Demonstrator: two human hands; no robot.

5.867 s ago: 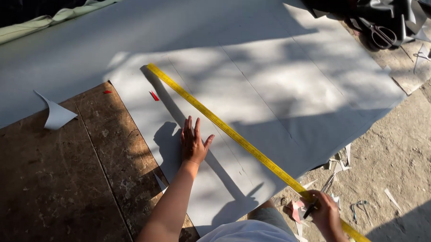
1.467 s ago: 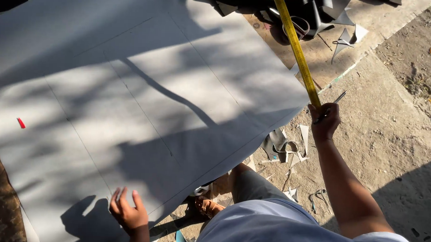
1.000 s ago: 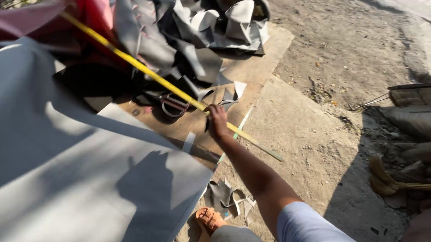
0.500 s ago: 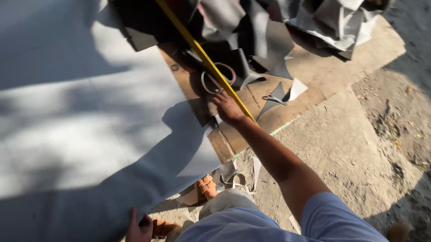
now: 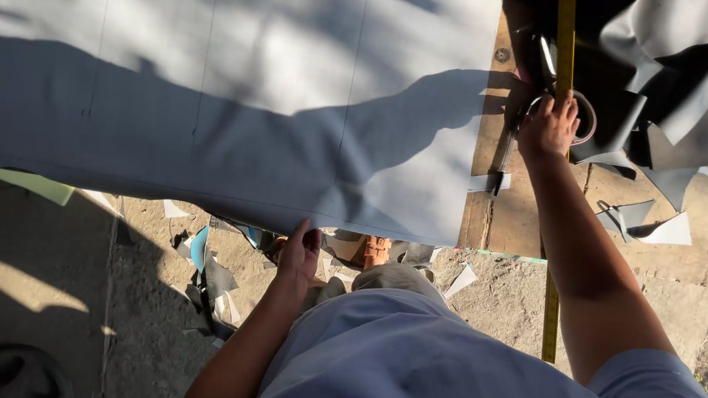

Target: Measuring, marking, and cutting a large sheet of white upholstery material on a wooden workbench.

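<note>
- The left hand (image 5: 299, 256) pinches the near edge of the grey sheet (image 5: 240, 101).
- The right hand (image 5: 549, 127) closes on the yellow measuring tape (image 5: 565, 41) at the board's (image 5: 518, 220) far right corner.
- Better keep the tape straight and the sheet flat.

Left hand (image 5: 299, 252) grips near edge of large grey sheet (image 5: 240, 101); right hand (image 5: 549, 127) reaches onto wooden board (image 5: 510, 220), touching yellow tape measure (image 5: 564, 41), by scissors (image 5: 584, 117), grey scraps (image 5: 651, 225) beside
</note>
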